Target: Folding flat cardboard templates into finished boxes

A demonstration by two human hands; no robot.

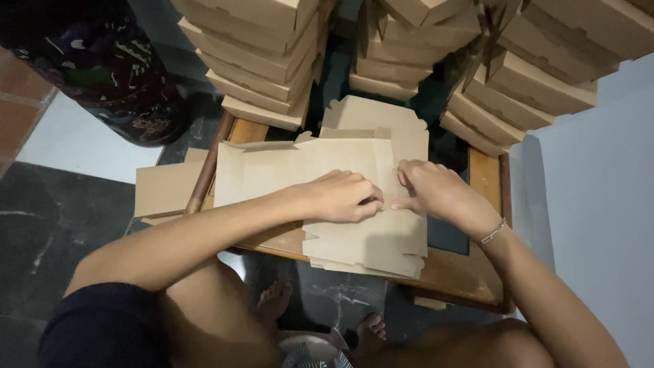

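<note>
A stack of flat brown cardboard box blanks lies on a small wooden table. My left hand rests knuckles-up on the top blank, its fingers curled and pinching the card near the middle. My right hand presses down beside it, fingertips on a fold line of the same sheet. The two hands almost touch. A thin bracelet sits on my right wrist.
Three stacks of folded brown boxes stand at the table's far side. More flat card juts off the left edge by a wooden pole. A white wall is at right; my bare feet are below.
</note>
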